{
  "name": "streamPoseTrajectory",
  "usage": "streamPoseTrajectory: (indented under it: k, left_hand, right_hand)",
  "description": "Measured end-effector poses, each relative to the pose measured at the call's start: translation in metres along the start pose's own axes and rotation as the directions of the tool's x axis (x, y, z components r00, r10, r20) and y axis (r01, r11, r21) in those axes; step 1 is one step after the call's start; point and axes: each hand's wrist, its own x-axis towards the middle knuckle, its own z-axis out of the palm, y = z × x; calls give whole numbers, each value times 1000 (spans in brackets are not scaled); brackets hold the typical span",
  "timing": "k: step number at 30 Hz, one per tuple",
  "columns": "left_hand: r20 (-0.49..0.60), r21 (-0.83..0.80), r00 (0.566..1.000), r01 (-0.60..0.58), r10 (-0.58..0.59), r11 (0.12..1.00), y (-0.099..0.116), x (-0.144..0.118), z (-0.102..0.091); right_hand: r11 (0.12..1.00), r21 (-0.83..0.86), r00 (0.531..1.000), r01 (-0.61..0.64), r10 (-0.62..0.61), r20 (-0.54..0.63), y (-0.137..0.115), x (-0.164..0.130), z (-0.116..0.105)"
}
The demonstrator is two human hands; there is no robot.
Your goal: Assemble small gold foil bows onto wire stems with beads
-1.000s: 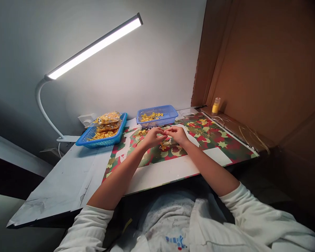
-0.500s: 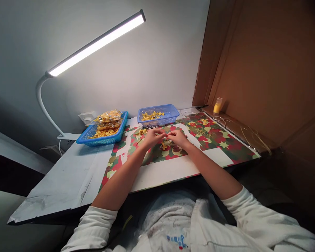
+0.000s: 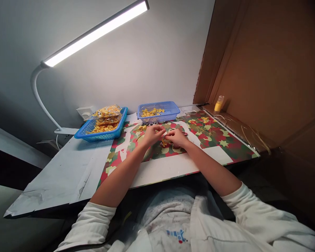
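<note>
My left hand and my right hand meet fingertip to fingertip over a red, green and yellow patterned mat. Both pinch a small gold piece between them; it is too small to make out in detail. Just beyond the hands stands a light blue basket with several gold bow-shaped pieces in it. More loose gold pieces lie on the mat in front of that basket.
A darker blue basket at the left holds clear bags of gold pieces. A white desk lamp arches over the table. A small yellow bottle stands by the brown cardboard wall. Thin gold wires lie along the right edge.
Both hands have dropped slightly towards the mat and stay pressed together on the small gold piece. The view has shifted a little.
</note>
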Motion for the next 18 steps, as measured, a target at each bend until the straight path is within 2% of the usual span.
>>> streamPoseTrajectory:
  k: [11, 18]
  left_hand:
    - [-182, 51, 983, -22, 30, 998, -2, 6, -1]
    - [-233, 7, 972, -15, 16, 1000, -1, 9, -2]
  right_hand:
    - [993, -109, 997, -51, 57, 53, 3, -1, -3]
    - [986, -153, 993, -65, 79, 84, 2, -1, -3]
